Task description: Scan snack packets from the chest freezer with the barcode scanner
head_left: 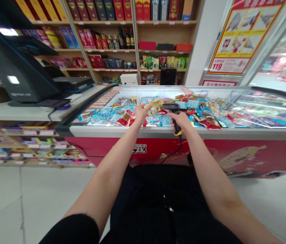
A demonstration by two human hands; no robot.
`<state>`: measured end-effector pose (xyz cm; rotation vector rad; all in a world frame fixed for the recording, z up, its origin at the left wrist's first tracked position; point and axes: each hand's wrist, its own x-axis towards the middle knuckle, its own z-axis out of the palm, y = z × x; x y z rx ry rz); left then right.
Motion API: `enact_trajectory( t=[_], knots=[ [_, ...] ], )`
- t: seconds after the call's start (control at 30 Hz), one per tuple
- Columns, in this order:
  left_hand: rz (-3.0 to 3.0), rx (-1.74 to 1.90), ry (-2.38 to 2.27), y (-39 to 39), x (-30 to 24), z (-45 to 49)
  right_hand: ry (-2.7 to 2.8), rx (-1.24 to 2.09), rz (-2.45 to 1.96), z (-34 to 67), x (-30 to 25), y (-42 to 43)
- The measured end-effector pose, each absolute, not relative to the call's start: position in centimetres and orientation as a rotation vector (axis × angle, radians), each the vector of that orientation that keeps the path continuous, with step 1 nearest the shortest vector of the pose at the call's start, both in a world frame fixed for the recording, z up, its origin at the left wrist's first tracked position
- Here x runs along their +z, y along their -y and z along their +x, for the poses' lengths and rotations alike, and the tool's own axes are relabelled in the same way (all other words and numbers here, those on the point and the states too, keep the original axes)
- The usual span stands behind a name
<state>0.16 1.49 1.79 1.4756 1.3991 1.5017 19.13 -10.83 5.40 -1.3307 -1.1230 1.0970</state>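
Far wall: tall light-wood shelving (pixel 164 22) stocked with red, gold and dark boxes and bottles. Left: white-topped counter (pixel 18 113) carrying a black angular checkout terminal (pixel 13 67); low wooden shelves of small packets (pixel 31 142) beneath. Right: white square pillar (pixel 200 47), red-and-yellow printed price poster (pixel 244 37), then a glass-fronted display case (pixel 285 57). Floor: pale square tiles (pixel 43 193). Lighting: bright, even, overhead-type.
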Motion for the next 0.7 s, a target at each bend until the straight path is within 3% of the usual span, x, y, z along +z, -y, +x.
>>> enact_trajectory(
  t=[0.27, 0.7],
  knots=[
    [1.454, 1.327, -1.196, 0.2, 3.1, 7.5, 0.910, 0.972, -1.244, 24.4, 6.7, 11.1],
    [2.220, 0.902, -1.436, 1.4, 3.6, 12.5, 0.861, 0.962, -1.281, 27.4, 5.9, 11.2]
  ],
)
